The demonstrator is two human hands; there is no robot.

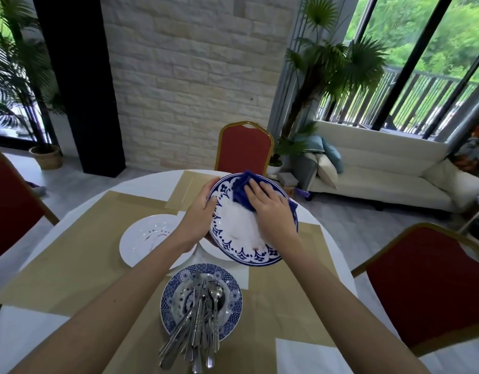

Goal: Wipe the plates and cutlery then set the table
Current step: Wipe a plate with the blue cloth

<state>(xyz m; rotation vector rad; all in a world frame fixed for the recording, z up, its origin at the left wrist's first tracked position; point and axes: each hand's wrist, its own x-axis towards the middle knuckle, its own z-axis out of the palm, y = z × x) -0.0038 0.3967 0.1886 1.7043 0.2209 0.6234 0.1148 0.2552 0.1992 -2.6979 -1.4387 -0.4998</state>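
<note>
Blue cloth [242, 188] under the right hand [268, 203]: fingers laid flat and close together, pressing the cloth onto the upper face of the blue-and-white plate [233, 238]; none are curled round it. The left hand [199, 211] grips that plate's left rim, thumb on the face (the other fingers are hidden behind it). The plate is held tilted, clear of the table [30, 333].

Landmark: patterned plate [234, 317], lying flat nearest the person.
- Cutlery [200, 319] lies bundled in it, handles overhanging its near rim.
- Held plate: beyond it, slightly right.
- White plate [144, 238]: beyond it, to the left.
- Second white plate [211, 251]: directly beyond it, mostly covered by the held plate.
- Tan mats [71, 252]: under it and spreading outward.
- Red chair [243, 147]: well beyond it, at the table's far edge.
</note>
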